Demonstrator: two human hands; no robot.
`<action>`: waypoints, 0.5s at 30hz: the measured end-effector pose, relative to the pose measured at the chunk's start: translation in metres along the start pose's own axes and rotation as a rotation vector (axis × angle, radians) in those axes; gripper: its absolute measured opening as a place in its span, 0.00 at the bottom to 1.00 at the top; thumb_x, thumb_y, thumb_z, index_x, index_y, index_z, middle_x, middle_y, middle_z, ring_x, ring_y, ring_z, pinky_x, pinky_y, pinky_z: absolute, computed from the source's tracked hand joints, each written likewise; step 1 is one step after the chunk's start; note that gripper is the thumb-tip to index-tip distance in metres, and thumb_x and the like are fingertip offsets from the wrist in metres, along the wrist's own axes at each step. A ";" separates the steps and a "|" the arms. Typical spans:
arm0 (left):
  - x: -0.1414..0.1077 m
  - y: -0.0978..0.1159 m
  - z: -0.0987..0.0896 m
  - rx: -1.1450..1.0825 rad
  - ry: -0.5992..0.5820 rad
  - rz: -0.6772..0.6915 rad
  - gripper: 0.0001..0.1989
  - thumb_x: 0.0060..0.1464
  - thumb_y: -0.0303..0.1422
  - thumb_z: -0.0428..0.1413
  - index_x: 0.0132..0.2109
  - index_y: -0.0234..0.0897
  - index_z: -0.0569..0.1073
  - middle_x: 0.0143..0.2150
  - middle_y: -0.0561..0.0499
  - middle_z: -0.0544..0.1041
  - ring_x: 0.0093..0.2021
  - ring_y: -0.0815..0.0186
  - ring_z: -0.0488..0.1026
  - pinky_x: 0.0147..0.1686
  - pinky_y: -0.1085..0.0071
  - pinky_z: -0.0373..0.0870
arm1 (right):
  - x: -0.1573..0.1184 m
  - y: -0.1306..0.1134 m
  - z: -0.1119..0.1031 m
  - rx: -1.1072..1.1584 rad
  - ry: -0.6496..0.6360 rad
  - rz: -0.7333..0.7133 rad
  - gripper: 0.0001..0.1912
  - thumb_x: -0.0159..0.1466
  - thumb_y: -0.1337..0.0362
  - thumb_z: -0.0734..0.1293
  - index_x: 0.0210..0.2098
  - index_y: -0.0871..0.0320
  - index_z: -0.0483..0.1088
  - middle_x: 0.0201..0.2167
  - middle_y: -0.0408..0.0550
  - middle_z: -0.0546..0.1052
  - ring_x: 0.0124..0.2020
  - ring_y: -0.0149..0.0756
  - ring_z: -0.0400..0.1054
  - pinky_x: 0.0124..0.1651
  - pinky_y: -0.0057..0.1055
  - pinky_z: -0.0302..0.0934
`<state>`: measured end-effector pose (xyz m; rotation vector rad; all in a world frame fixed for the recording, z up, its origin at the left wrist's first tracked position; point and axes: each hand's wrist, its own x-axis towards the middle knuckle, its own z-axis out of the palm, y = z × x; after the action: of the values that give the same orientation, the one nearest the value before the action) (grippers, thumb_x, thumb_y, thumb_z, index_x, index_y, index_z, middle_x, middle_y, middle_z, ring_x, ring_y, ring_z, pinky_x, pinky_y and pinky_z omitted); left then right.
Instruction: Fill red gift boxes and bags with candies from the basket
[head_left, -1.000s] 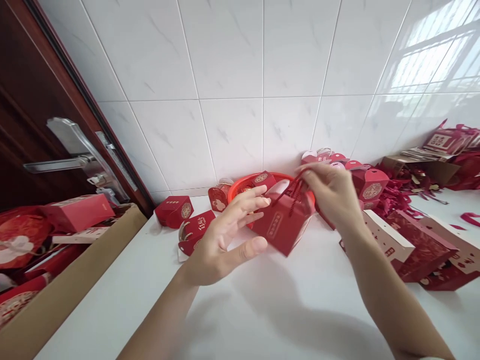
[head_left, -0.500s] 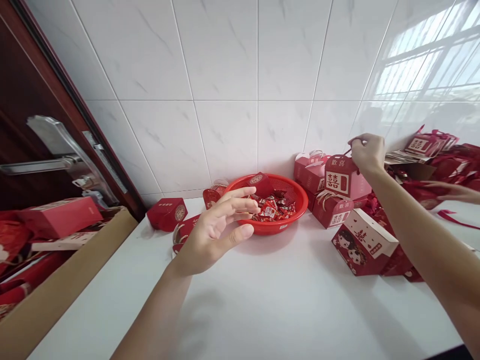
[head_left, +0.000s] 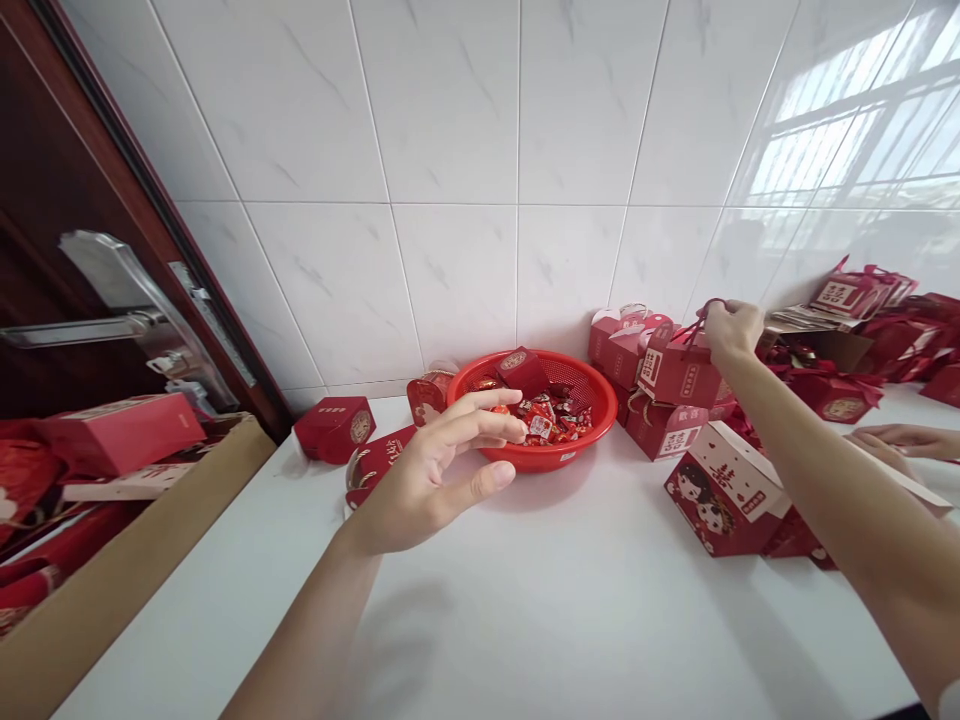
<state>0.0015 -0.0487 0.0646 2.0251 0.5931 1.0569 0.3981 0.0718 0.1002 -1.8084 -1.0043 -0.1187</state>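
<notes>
Right hand (head_left: 733,330): fingers closed on the cord handle (head_left: 697,325) of 1 dark red box (head_left: 679,378), located towards the far right of the desk (head_left: 555,600), over a rope-handled box (head_left: 664,425); whether its weight rests there cannot be told. Left hand (head_left: 420,480): fingers loosely spread, thumb apart, holding nothing, in front of the basket. Progress: the held box appears made up, its top drawn together; its fill cannot be verified and it is not yet released. Red basket (head_left: 536,462), by the desk's far edge: shallow layer of wrapped sweets (head_left: 551,425), unpacked, plus 1 small box (head_left: 523,372) tilted among them. Hexagonal box (head_left: 335,430), near the far left corner: closed, contents hidden. Cardboard carton (head_left: 161,520), along the left edge: red boxes and packaging inside. Beyond the right arm, another person's hand (head_left: 900,438) is present
</notes>
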 end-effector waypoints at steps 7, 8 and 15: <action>0.000 0.003 0.000 0.156 -0.049 -0.021 0.13 0.60 0.39 0.59 0.51 0.45 0.78 0.66 0.46 0.68 0.66 0.50 0.64 0.64 0.54 0.65 | -0.004 -0.010 -0.010 0.530 0.107 0.178 0.12 0.58 0.74 0.59 0.22 0.57 0.68 0.17 0.40 0.61 0.22 0.32 0.54 0.27 0.32 0.51; 0.000 0.003 0.000 0.172 -0.064 -0.021 0.13 0.60 0.40 0.59 0.51 0.45 0.78 0.66 0.46 0.68 0.67 0.50 0.63 0.64 0.54 0.64 | -0.004 -0.011 -0.011 0.570 0.099 0.184 0.12 0.58 0.74 0.59 0.21 0.57 0.67 0.16 0.39 0.60 0.21 0.31 0.53 0.26 0.32 0.51; 0.001 0.003 0.000 0.239 -0.133 -0.018 0.13 0.62 0.38 0.58 0.53 0.45 0.77 0.67 0.45 0.67 0.67 0.51 0.63 0.64 0.54 0.64 | -0.005 -0.014 -0.026 0.625 -0.241 0.042 0.10 0.53 0.79 0.65 0.24 0.59 0.72 0.21 0.43 0.71 0.24 0.32 0.64 0.33 0.34 0.62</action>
<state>0.0019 -0.0500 0.0678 2.2718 0.6938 0.8660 0.3948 0.0498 0.1208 -1.2814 -1.0247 0.4084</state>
